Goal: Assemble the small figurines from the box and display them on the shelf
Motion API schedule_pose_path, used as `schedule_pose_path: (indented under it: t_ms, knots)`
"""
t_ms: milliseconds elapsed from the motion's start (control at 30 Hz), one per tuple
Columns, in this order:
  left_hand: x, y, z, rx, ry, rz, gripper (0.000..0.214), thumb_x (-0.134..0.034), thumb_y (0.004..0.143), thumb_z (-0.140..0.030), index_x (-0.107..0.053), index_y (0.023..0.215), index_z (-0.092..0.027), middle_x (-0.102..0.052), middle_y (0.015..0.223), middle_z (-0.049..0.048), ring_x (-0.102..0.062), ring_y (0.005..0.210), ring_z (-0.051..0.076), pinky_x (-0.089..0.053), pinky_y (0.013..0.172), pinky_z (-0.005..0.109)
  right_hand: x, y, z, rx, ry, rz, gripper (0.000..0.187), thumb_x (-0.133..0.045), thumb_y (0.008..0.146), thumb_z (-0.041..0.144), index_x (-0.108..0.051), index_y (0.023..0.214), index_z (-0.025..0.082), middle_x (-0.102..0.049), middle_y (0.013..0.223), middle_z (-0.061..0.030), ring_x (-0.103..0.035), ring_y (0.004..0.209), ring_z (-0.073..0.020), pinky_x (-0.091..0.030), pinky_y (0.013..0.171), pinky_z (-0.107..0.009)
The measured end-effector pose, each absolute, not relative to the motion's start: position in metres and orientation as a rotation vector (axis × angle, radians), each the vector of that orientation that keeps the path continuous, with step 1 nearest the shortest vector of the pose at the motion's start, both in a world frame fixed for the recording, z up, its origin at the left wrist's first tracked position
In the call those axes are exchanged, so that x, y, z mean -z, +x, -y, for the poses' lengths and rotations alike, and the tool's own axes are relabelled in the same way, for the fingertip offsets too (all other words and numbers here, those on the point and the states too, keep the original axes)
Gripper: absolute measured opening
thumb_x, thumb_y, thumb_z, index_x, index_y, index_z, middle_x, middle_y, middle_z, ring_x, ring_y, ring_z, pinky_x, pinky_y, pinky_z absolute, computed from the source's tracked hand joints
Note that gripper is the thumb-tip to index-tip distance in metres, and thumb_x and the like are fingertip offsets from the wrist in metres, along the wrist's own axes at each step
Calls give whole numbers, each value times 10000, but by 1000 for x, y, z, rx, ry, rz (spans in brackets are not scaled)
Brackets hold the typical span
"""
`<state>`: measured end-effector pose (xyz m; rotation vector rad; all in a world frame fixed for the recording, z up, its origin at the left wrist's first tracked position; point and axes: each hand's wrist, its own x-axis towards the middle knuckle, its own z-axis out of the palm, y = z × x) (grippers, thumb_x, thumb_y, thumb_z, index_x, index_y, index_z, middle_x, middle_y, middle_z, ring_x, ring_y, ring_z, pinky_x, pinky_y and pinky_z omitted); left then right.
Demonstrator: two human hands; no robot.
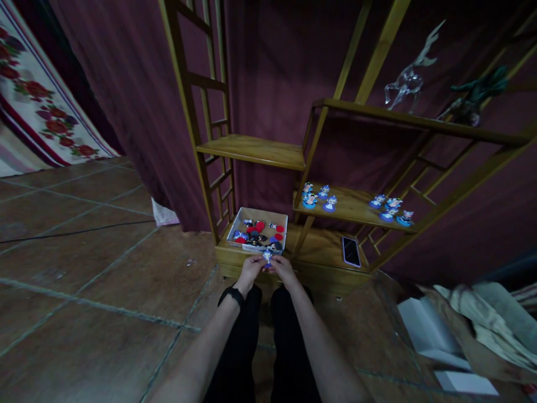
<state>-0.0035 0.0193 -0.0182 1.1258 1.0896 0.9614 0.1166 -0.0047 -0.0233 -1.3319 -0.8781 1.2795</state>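
Observation:
Between my left hand [250, 270] and my right hand [284, 268] is a small white and purple figurine [267, 256], upright and gripped from both sides by the fingers. Just beyond it sits an open cardboard box [265, 215] with a white rim, holding several figurines and red and dark round pieces. On the shelf to the right, several similar figurines on round bases stand in two groups; a purple-based figurine [329, 204] is in the left group, and a blue-based figurine [405, 218] stands at the right end.
A wooden display rack [251, 150] rises in front of me. Its upper right shelf carries a clear glass animal [405, 87] and a dark green ornament [474, 95]. On the bottom board lies a phone [351, 252]. White boxes [430, 327] rest on the floor at right.

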Motion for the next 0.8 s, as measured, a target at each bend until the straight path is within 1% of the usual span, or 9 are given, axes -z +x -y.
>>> schedule_pose_path:
  t_ms: [167,367,467,633,800]
  knots:
    - [19,-4,-20,-1000,1068,-1103,183,-661,551,-276,-642,608,-103,-585,495,7,-469,424,73,-346,456,194,28,116,1,-1233,-1421,978,219,-609,625,346,-620,759,173,-612,619,26,-554,509,-82,-460,500,-199]
    - [16,-4,-19,-1038,1055,-1120,184,-689,519,-257,-656,612,-102,-579,470,4,-451,411,72,-331,448,198,31,115,0,-1205,-1433,1015,199,-591,638,352,-601,726,174,-602,595,28,-549,487,-83,-469,498,-207]
    - [15,-2,-17,-1042,1032,-1081,179,-692,516,-258,-654,605,-107,-586,489,4,-449,413,67,-334,448,196,31,115,0,-1203,-1427,1007,214,-586,644,364,-601,751,179,-611,622,24,-567,508,-90,-482,512,-217]
    - [16,-2,-17,-1036,978,-986,216,-676,548,-294,-667,654,-106,-631,578,33,-511,473,86,-382,498,205,31,117,0,-1200,-1423,1012,229,-572,658,359,-608,796,181,-625,665,19,-588,544,-95,-490,535,-222]
    - [18,-3,-17,-1011,1023,-986,225,-688,543,-293,-672,664,-104,-625,557,33,-499,452,84,-380,490,208,32,117,0,-1168,-1444,1015,231,-566,665,364,-611,799,182,-625,657,17,-588,537,-100,-488,520,-218]
